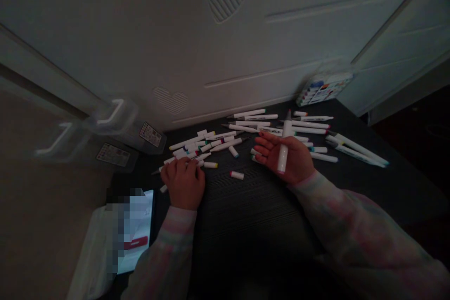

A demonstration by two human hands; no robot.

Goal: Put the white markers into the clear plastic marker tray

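My right hand is turned palm up at the right of the dark table. A white marker lies across its palm under the thumb, with a reddish tip upward and a pink lower end. The other fingers of that hand stretch out to the left. At the left, my left hand rests palm down, fingers bent and slightly apart, at the near edge of a pile of white markers. What lies under its fingertips is partly hidden. Between the hands lie a pink-ended cap and a blue-ended cap.
More markers lie at the right. A pack with coloured pictures leans at the back right against the white panel. Two clear plastic cases stand at the left. A lit tablet lies beside my left forearm.
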